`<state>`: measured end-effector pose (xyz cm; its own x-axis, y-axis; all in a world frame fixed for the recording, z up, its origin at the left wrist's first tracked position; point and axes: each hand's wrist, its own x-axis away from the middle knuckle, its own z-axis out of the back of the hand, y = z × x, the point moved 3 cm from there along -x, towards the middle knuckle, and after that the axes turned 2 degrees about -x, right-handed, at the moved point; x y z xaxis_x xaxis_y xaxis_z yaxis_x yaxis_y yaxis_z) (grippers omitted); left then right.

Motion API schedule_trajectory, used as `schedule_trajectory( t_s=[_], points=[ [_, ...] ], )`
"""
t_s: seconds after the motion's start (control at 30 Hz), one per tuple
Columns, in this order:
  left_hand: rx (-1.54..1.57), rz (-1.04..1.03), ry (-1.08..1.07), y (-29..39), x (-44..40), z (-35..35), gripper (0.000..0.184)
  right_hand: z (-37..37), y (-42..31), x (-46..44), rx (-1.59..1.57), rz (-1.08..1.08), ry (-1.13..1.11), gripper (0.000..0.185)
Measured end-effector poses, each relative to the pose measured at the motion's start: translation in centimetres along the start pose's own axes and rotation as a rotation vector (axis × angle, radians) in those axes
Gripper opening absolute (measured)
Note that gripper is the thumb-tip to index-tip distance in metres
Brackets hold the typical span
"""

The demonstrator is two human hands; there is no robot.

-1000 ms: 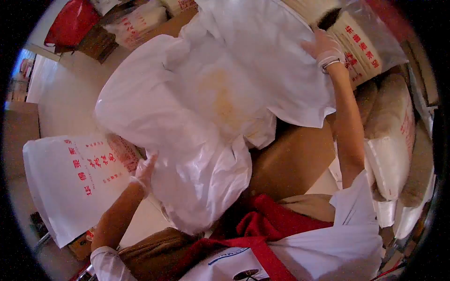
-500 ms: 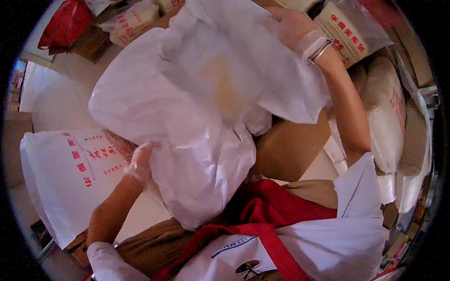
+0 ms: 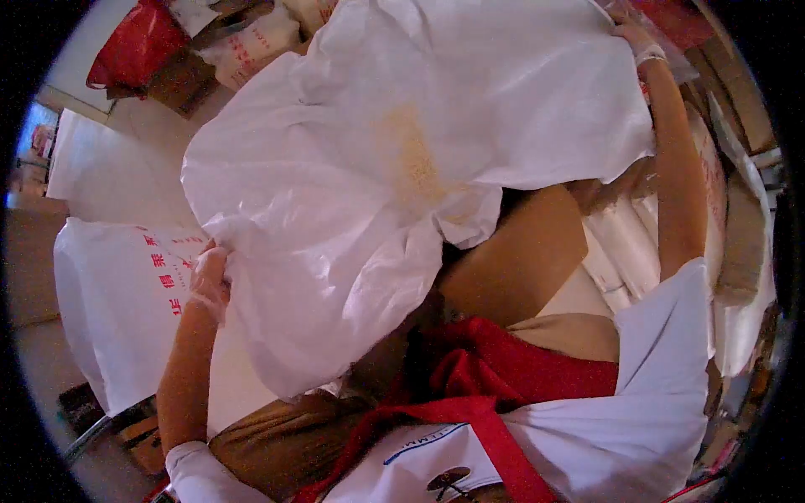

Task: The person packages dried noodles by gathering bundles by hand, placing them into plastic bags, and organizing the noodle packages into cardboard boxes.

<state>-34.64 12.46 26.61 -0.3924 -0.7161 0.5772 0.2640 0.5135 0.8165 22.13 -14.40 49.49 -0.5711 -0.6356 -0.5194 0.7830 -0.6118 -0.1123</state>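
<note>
A large white plastic liner is spread wide in front of me, with a patch of yellowish grains near its middle. My left hand, in a clear glove, is closed on the liner's left edge. At the upper right my gloved right hand grips the liner's far right edge, its fingers partly hidden. Below the liner a brown cardboard flap shows, with a dark gap beside it.
A white bag with red print stands at the left. Filled bags lie at the right. At the upper left are a red bag, a cardboard box and a clear printed bag.
My right hand has moved outward to the upper right, stretching the liner wider. My left hand has shifted left, and the liner now covers part of the printed bags at the right.
</note>
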Motion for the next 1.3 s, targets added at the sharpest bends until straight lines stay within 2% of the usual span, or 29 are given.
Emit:
schedule_trajectory(
  t_s=[0.07, 0.13, 0.17, 0.2, 0.27, 0.3, 0.33, 0.4, 0.47, 0.5, 0.53, 0.57, 0.6, 0.63, 0.67, 0.7, 0.73, 0.77, 0.8, 0.87, 0.9, 0.97, 1.0, 1.07, 1.1, 1.13, 1.2, 1.27, 1.3],
  points=[
    [-0.028, 0.022, 0.032, 0.2, -0.4, 0.5, 0.032, -0.5, 2.0, 2.1, 0.04, -0.018, -0.022, 0.034],
    [0.177, 0.029, -0.103, 0.5, 0.2, 1.4, 0.032, -1.9, 3.6, 4.7, 0.071, -0.049, -0.091, 0.033],
    [0.183, 0.027, -0.1, -0.4, -0.2, 2.8, 0.032, -2.3, 4.3, 5.9, 0.081, -0.06, -0.129, 0.033],
    [-0.109, -0.086, -0.093, -1.8, -1.8, 5.1, 0.033, -2.7, 4.6, 7.0, 0.091, -0.068, -0.164, 0.033],
    [-0.408, -0.203, -0.082, -3.6, -6.6, 8.8, 0.034, -3.0, 4.5, 8.3, 0.11, -0.082, -0.211, 0.032],
    [-0.431, -0.246, 0.038, -2.2, -5.2, 6.5, 0.036, -3.0, 4.2, 8.4, 0.115, -0.071, -0.221, 0.032],
    [-0.314, -0.275, 0.145, -0.5, -3.8, 4.1, 0.039, -2.9, 3.6, 7.9, 0.126, -0.046, -0.218, 0.032],
    [-0.015, -0.319, 0.192, 3.7, 1.1, -3.1, 0.047, -2.6, 2.0, 6.6, 0.149, 0.018, -0.194, 0.032],
    [0.221, -0.27, 0.006, 5.7, 6.1, -10.8, 0.057, -2.0, -0.2, 5.2, 0.199, 0.137, -0.138, 0.032],
    [0.286, -0.088, -0.218, 4.0, 6.8, -12.5, 0.067, -1.8, -2.3, 4.6, 0.222, 0.221, -0.088, 0.032],
    [-0.628, -0.364, -0.368, 4.5, 8.8, -15.9, 0.072, -1.2, -4.3, 4.1, 0.247, 0.35, -0.021, 0.032],
    [-1.451, -0.807, -0.31, 5.0, 11.0, -19.2, 0.078, -0.6, -6.7, 4.0, 0.277, 0.497, 0.051, 0.032],
    [-1.342, -0.777, -0.43, 2.7, 10.4, -21.4, 0.089, -0.4, -9.2, 4.6, 0.305, 0.676, 0.148, 0.032],
    [-1.41, -0.863, -0.436, 1.0, 10.0, -23.0, 0.091, -0.6, -11.6, 5.6, 0.335, 0.857, 0.232, 0.032],
    [-1.398, -0.865, -0.444, 0.4, 9.5, -23.7, 0.091, -1.3, -13.5, 6.9, 0.372, 1.022, 0.293, 0.032],
    [-1.517, -0.75, -0.516, -0.4, 8.9, -24.2, 0.091, -2.6, -14.8, 8.5, 0.407, 1.125, 0.288, 0.032],
    [-1.64, -0.624, -0.59, -1.2, 8.7, -24.2, 0.091, -4.7, -15.0, 10.5, 0.417, 1.155, 0.171, 0.032],
    [-1.666, -0.791, -0.567, -1.6, 9.6, -24.0, 0.075, -6.6, -13.9, 12.8, 0.382, 1.113, -0.008, 0.033],
    [-1.675, -0.785, -0.573, -3.2, 8.8, -23.1, 0.075, -8.6, -13.0, 14.7, 0.34, 1.068, -0.185, 0.033],
    [-1.731, -0.994, -0.552, -7.1, 6.5, -22.0, 0.054, -11.9, -10.9, 17.5, 0.263, 0.981, -0.537, 0.034],
    [-1.718, -0.991, -0.552, -6.1, 6.8, -21.8, 0.054, -12.9, -9.8, 18.2, 0.229, 0.936, -0.714, 0.035],
    [-1.76, -0.735, -0.655, -4.3, 6.6, -21.1, 0.035, -14.7, -7.3, 18.7, 0.356, 0.925, -0.756, 0.035],
    [-1.758, -0.729, -0.664, -3.8, 5.9, -20.8, 0.035, -15.9, -5.7, 19.0, 0.413, 0.911, -0.777, 0.035],
    [-1.467, -0.525, -0.568, -1.8, 2.8, -19.2, 0.032, -18.8, -2.3, 19.3, 0.455, 0.912, -0.84, 0.03],
    [-1.464, -0.813, -0.536, -0.8, 1.0, -18.2, 0.029, -20.4, -1.3, 18.6, 0.438, 0.924, -0.88, 0.025],
    [-1.441, -1.104, -0.496, 0.3, -1.0, -16.8, 0.027, -21.5, -0.8, 15.7, 0.352, 0.701, -0.915, 0.024],
    [-1.073, -0.821, -0.491, 3.3, -5.9, -13.4, 0.023, -17.9, -2.2, 10.6, 0.266, 0.502, -0.74, 0.022],
    [-1.267, -0.797, -0.505, 6.3, -7.7, -11.7, 0.024, -13.4, -6.0, 5.8, 0.246, 0.392, -0.481, 0.019],
    [-1.329, -0.787, -0.512, 7.4, -8.0, -11.1, 0.024, -13.2, -7.0, 4.3, 0.226, 0.268, -0.43, 0.018]
  ],
)
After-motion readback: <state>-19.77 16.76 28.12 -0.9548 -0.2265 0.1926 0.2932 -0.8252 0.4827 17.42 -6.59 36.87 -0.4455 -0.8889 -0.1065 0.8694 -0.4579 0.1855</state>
